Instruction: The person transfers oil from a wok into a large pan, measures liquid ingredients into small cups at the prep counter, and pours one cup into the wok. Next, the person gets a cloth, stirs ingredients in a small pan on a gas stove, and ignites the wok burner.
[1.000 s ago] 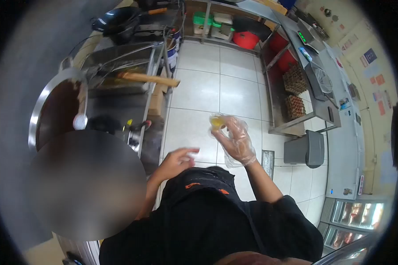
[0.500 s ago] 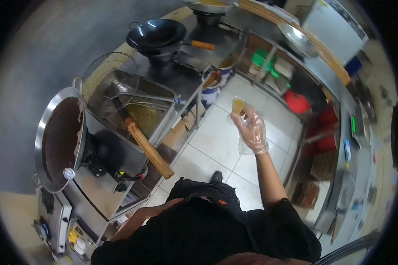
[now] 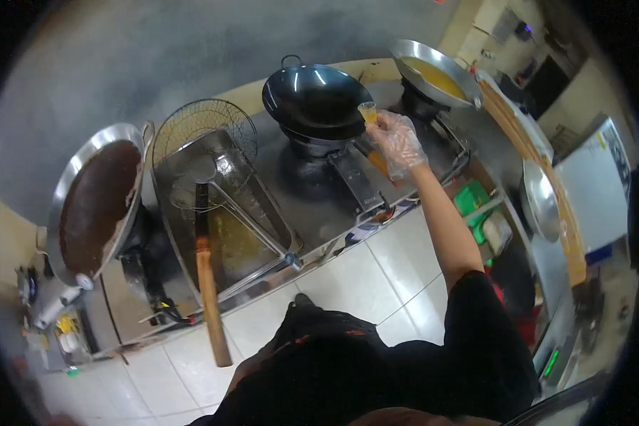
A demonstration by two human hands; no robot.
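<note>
My right hand [image 3: 399, 142], in a clear plastic glove, pinches a small clear plastic cup [image 3: 368, 112] with yellow contents. The cup is held close to the right rim of a dark wok [image 3: 312, 99], which sits on a burner; whether they touch I cannot tell. Below the glove, the wok's wooden handle [image 3: 378, 163] shows in part. Only a strip of my left forearm appears at my side, and my left hand is out of view.
Left of the dark wok, a metal basin [image 3: 277, 216] holds cloudy liquid, a wire skimmer [image 3: 170, 135] and a wooden-handled ladle [image 3: 211, 305]. A wok of brown liquid [image 3: 99, 206] stands far left. Another wok with yellow liquid [image 3: 437, 77] is at back right.
My right hand has carried the small cup from above the floor tiles to beside the dark wok. The view has turned toward the stove, and my left forearm has mostly dropped from sight.
</note>
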